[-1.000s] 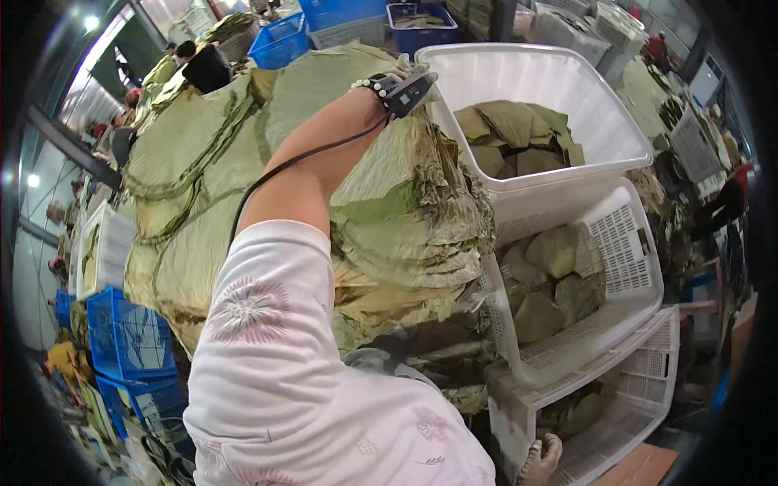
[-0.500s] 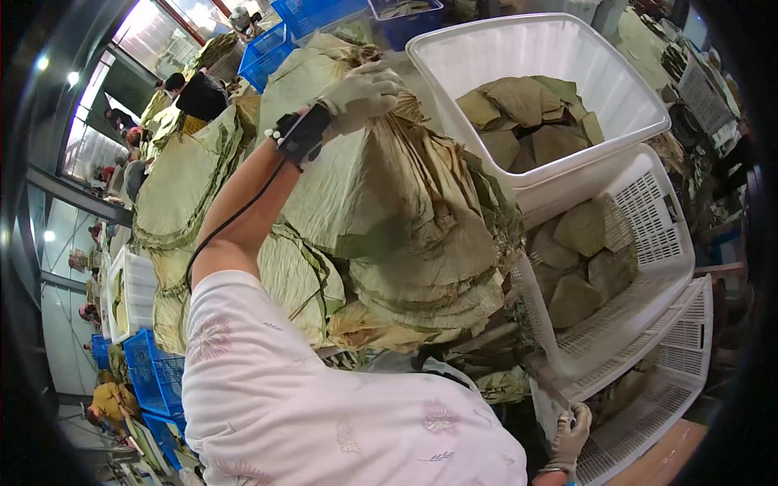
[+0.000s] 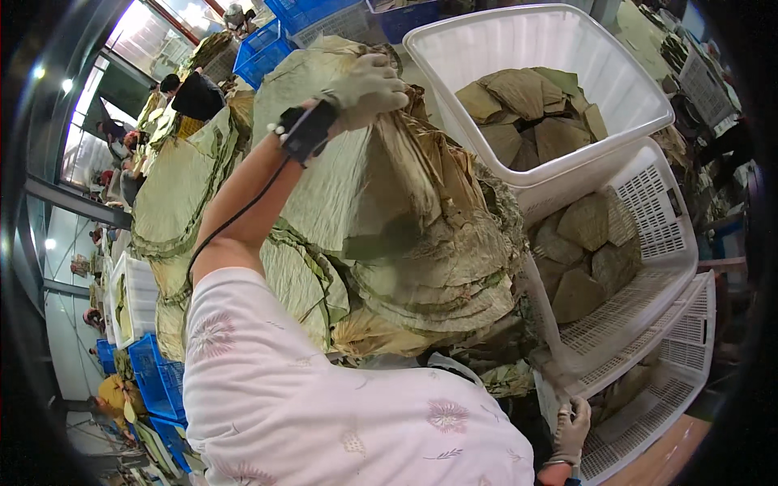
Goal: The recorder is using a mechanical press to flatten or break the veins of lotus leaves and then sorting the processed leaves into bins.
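Observation:
Reaching up and forward, my gloved left hand (image 3: pixel 369 93) is closed on the top of a bundle of large dried leaves (image 3: pixel 324 190). The leaves look like folded lotus leaves, dull green to tan, and hang fan-like below the hand. More flattened leaves (image 3: pixel 438 296) lie stacked beneath and to the right of them. At the lower right, my gloved right hand (image 3: pixel 571 429) has its fingers curled at the near corner of a white slotted basket (image 3: pixel 596 356), seemingly gripping its edge. A dark device with a cable is strapped to my left wrist.
A deep white tub (image 3: pixel 539 28) at the upper right holds cut leaf pieces (image 3: pixel 523 97). More pieces (image 3: pixel 587 243) lie in the slotted basket, and another white basket (image 3: pixel 681 368) sits under it. Blue crates (image 3: pixel 154 373) stand at the left. Several people work farther off at the left.
My left hand has shifted slightly, still holding the leaves. Leaves to the right of the held bundle have dropped and spread flatter on the stack. My right hand stays at the basket's corner.

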A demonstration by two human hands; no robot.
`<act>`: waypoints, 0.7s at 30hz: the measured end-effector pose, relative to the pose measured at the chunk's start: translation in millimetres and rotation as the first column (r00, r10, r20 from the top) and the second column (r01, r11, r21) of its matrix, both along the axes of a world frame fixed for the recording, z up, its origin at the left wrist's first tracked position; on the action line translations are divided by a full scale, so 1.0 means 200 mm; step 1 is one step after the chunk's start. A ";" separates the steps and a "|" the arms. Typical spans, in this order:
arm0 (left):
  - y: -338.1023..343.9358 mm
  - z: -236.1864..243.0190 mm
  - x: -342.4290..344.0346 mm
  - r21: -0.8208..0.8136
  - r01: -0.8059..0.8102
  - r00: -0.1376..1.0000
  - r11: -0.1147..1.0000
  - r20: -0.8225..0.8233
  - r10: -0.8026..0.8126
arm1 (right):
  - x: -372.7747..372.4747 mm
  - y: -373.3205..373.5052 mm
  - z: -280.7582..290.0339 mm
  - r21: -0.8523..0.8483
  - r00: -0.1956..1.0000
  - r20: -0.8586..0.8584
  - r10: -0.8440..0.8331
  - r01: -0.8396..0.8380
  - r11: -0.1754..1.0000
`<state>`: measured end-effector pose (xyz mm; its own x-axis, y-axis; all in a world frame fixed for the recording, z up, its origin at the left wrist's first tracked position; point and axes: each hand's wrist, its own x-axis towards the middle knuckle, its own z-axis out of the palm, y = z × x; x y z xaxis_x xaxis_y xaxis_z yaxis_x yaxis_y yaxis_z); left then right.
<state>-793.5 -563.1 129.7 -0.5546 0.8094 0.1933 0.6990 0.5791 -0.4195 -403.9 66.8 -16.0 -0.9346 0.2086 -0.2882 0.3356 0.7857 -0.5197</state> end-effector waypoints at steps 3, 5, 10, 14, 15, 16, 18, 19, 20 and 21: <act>0.08 -0.04 -0.06 -0.054 -0.121 0.978 0.991 0.165 0.129 | -0.02 -0.06 0.06 -0.022 0.999 0.038 0.012 -0.011 1.000; 0.10 -0.05 -0.10 -0.264 -0.325 0.922 0.908 0.126 0.366 | 0.02 -0.06 0.05 0.005 1.000 0.003 0.003 -0.003 1.000; -0.02 0.25 -0.15 0.180 -0.437 0.866 0.881 -0.180 0.466 | 0.13 -0.10 0.07 0.033 0.997 0.032 -0.077 0.076 0.997; 0.03 0.95 0.05 0.163 -0.696 0.692 0.699 0.409 0.594 | 0.20 -0.13 0.11 0.026 0.988 0.094 -0.124 0.122 0.992; -0.38 1.06 -0.07 -0.016 -0.729 0.657 0.684 0.264 0.706 | 0.19 -0.10 0.08 -0.031 0.991 0.085 -0.103 0.106 0.994; -0.44 1.15 -0.05 0.055 -0.746 0.658 0.663 0.205 0.724 | 0.18 -0.11 0.08 -0.028 0.992 0.080 -0.098 0.101 0.995; -0.41 1.27 -0.01 0.200 -0.700 0.713 0.685 0.145 0.686 | 0.22 -0.15 0.11 0.026 0.987 0.025 -0.158 0.157 0.987; -0.39 1.34 0.04 0.275 -0.663 0.743 0.696 0.122 0.659 | 0.23 -0.14 0.09 0.022 0.988 0.008 -0.157 0.157 0.987; -0.35 1.41 0.09 0.355 -0.615 0.775 0.705 0.107 0.622 | 0.25 -0.12 0.08 0.027 0.993 -0.018 -0.117 0.117 0.993; -0.30 1.47 0.13 0.428 -0.553 0.814 0.715 0.094 0.573 | 0.28 -0.11 0.07 0.033 0.996 -0.042 -0.082 0.083 0.996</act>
<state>-767.3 -622.3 422.8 -0.8644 0.1833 0.4682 0.1739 0.9827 -0.0638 -348.3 44.8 -2.1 -0.9245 0.2948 -0.2415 0.3793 0.7738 -0.5073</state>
